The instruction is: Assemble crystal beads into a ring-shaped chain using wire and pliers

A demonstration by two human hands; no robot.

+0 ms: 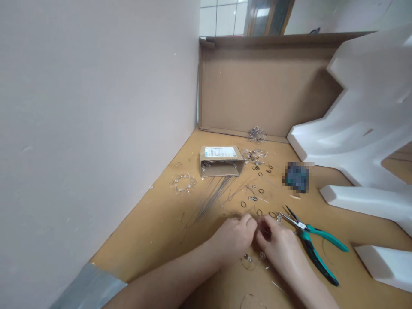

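Note:
Over the tan tabletop, my left hand (236, 236) and my right hand (277, 242) meet fingertip to fingertip. Both are closed in a pinch, and whatever sits between the fingers is hidden or too small to name. Needle-nose pliers (307, 236) with green and black handles lie spread just right of my right hand. Several small dark rings (261, 191) are scattered beyond the fingers. A loop of thin wire with clear beads (247, 259) rests below my hands. Thin grey wires (219, 193) lie in a loose bundle past my left hand.
A small open cardboard box (222, 161) with a white label stands farther back. Piles of small wire pieces (256, 134) lie beside and behind it. A beaded wire ring (184, 183) is at left. White foam (357, 197) borders the right, a cardboard wall (257, 90) the back.

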